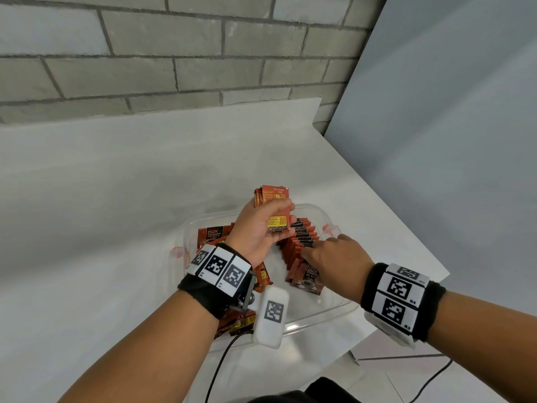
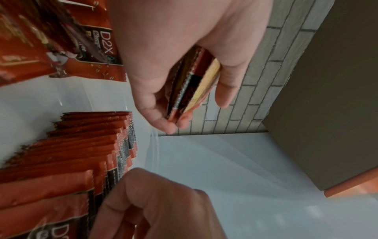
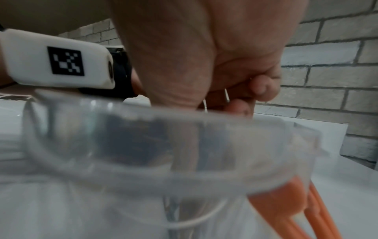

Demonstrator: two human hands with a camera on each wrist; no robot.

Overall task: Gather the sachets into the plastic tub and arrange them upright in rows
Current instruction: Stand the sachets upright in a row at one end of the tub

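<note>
A clear plastic tub (image 1: 325,216) sits on the white table. Inside it, a row of upright orange sachets (image 1: 302,241) (image 2: 85,145) runs along the right side. My left hand (image 1: 276,225) (image 2: 175,103) hovers over the tub and grips a small stack of sachets (image 1: 273,199) (image 2: 190,87) between thumb and fingers. My right hand (image 1: 331,254) (image 2: 155,205) reaches into the tub, fingers curled onto the near end of the row. Loose sachets (image 1: 308,276) (image 2: 92,48) lie flat or lean on the tub floor.
More loose sachets (image 1: 236,324) lie under my left wrist at the tub's near left. Orange clips (image 1: 177,251) (image 3: 286,202) stick out from the tub's sides. A brick wall (image 1: 174,53) stands behind; the table's right edge (image 1: 406,228) runs close to the tub.
</note>
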